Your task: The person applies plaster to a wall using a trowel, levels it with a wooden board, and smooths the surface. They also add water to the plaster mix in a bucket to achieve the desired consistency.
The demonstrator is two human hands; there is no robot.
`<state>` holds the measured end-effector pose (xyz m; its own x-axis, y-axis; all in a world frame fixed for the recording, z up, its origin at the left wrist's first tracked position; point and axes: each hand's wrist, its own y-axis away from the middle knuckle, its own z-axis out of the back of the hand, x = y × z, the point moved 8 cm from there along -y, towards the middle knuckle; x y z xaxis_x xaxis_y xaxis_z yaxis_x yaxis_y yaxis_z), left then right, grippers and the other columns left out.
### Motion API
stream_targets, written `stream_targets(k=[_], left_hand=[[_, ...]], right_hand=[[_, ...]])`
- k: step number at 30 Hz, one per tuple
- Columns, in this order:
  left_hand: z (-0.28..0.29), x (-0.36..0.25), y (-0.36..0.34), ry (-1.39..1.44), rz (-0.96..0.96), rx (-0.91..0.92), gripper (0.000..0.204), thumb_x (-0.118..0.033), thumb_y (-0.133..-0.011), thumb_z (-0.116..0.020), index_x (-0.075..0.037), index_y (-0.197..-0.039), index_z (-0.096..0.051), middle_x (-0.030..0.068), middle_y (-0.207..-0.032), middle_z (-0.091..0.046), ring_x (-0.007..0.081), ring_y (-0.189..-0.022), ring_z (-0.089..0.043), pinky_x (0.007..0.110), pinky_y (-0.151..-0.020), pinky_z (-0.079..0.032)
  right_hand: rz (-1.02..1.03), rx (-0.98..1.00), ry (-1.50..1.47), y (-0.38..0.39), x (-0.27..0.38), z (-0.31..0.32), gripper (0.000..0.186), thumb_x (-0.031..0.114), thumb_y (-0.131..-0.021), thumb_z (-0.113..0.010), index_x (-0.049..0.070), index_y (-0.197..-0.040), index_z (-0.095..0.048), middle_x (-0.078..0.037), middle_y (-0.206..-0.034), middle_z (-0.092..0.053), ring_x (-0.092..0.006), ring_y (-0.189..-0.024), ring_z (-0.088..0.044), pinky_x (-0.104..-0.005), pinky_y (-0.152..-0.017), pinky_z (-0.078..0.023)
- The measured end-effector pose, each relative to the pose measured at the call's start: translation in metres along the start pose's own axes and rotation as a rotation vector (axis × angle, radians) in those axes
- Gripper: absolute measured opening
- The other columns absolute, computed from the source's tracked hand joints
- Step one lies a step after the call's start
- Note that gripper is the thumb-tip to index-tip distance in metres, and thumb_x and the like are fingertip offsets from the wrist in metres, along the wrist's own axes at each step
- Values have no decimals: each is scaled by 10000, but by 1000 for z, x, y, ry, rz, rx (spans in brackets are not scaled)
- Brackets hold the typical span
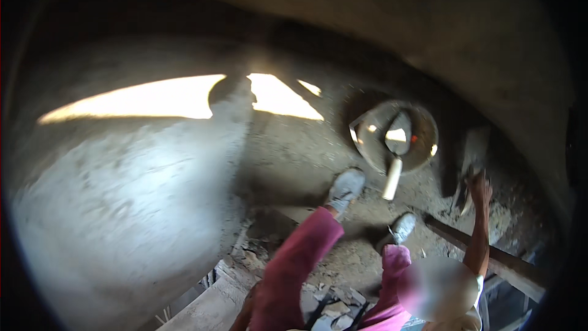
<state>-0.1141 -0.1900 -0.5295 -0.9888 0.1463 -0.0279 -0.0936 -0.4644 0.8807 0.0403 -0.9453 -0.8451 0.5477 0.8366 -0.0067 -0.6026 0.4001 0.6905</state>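
The person's right hand (479, 187) reaches down to the dusty ground at the foot of the grey plastered wall (122, 196), fingers closed on a small pale tool (467, 203) whose kind I cannot tell. Just to its left sits a round metal pan (422, 147) holding a trowel with a pale wooden handle (392, 178). The left hand is out of sight. Grey shoes (346, 185) stand near the pan.

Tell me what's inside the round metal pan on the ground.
In the metal pan lies a trowel, blade inside, its pale handle sticking out over the near rim. Whatever lies under the blade is covered, and glare hides the rest of the bottom.
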Motion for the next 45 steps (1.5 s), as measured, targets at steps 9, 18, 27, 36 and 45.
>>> stream_targets(k=[9, 18, 27, 36, 45], left_hand=[[37, -103, 237, -240, -1506, -284, 523, -213, -891, -717, -72, -1354, -518, 159, -1189, -650, 308, -1087, -638, 402, -954, -508], [88, -214, 541, -85, -1421, -572, 690, -252, -822, -726, -122, -1444, -455, 209, -1376, -424, 409, -1245, -403, 500, -1044, -361], [278, -240, 551, 250, -1771, -1141, 547, -54, -809, -704, -1, -1314, -501, 290, -1097, -552, 472, -964, -560, 530, -795, -465], [595, -226, 694, 614, -1535, -1758, 484, -238, -1027, -488, 45, -1411, -409, 243, -1411, -470, 366, -1311, -462, 447, -1087, -381], [727, -267, 822, 605, -1472, -2062, 525, -342, -1045, -448, 18, -1427, -416, 208, -1439, -471, 362, -1328, -442, 421, -1106, -338]], right_hand=[[546, -569, -631, 337, 152, 190, 859, 225, -822, -787, -150, -1418, -295, -362, -1297, -491, -491, -1163, -508, -503, -1026, -389], [834, -72, -1127, 651, 426, 477, 613, 308, -738, -879, -12, -1088, -492, -137, -943, -665, -207, -828, -616, -379, -767, -517], [1207, 13, -1158, 804, 575, 546, 528, 316, -775, -855, 10, -1016, -496, -92, -901, -600, -167, -830, -564, -344, -762, -499], [1318, -50, -562, 779, 604, 529, 589, 433, -853, -744, 53, -1252, -536, -164, -1147, -635, -287, -975, -655, -411, -858, -535], [983, -95, -761, 558, 498, 394, 563, 215, -753, -822, 114, -1233, -547, -170, -1016, -691, -291, -919, -657, -408, -800, -538]])
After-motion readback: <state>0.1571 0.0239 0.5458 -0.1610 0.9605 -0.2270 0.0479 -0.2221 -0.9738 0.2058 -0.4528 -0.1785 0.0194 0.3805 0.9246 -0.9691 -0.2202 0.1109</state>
